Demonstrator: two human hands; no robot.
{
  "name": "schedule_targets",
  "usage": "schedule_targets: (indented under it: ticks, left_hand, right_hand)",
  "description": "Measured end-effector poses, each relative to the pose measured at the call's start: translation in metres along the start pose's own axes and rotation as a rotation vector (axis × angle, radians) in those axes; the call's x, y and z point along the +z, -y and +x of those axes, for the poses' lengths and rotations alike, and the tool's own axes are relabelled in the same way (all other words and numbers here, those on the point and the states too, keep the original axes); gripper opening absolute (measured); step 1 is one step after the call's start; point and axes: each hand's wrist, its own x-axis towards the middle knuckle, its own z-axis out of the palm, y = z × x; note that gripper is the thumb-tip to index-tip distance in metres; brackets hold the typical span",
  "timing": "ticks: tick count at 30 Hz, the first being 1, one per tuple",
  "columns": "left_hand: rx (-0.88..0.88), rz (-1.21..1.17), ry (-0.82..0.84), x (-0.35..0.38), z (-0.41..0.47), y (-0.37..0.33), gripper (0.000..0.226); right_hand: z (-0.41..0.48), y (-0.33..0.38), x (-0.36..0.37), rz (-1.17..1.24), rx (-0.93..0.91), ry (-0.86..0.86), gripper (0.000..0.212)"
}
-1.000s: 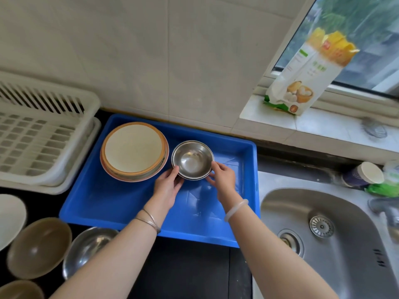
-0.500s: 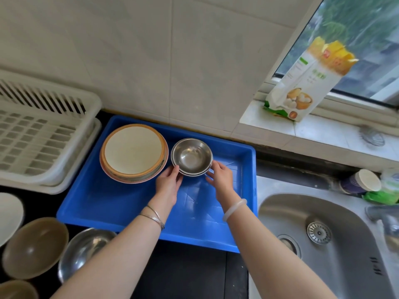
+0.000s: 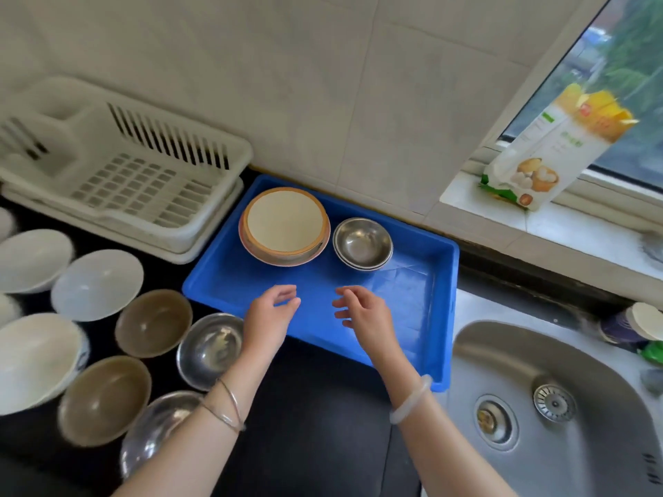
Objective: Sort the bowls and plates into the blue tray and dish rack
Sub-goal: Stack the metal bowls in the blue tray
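Loosely slack, empty: left hand (image 3: 267,317), right hand (image 3: 366,313), above blue tray (image 3: 412,292).

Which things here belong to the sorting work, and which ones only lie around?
For the job: blue tray, dish rack, stacked plates and steel bowls in the tray, unsorted bowls on the counter.
Just lying about: sink, food packet on the windowsill, cup beside the sink.

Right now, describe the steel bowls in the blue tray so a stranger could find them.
Find the blue tray between the white dish rack and the sink. Along its far wall, the steel bowls sit nested, right of the plate stack. They're the only shiny metal inside the tray.
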Motion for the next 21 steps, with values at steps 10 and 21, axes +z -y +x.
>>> schedule_targets:
  ticks: [10,21]
  left_hand:
    - [-0.054,0.3,-0.374,-0.101,-0.102,0.07,0.024]
    - [-0.252,0.184,-0.623,-0.134,-0.14,0.127,0.03]
  right_hand:
    - [-0.051,-0.044,0.101,-0.629,-0.005,0.291,0.042]
    - [-0.041,-0.043,0.131,-0.225,0.139,0.219,0.019]
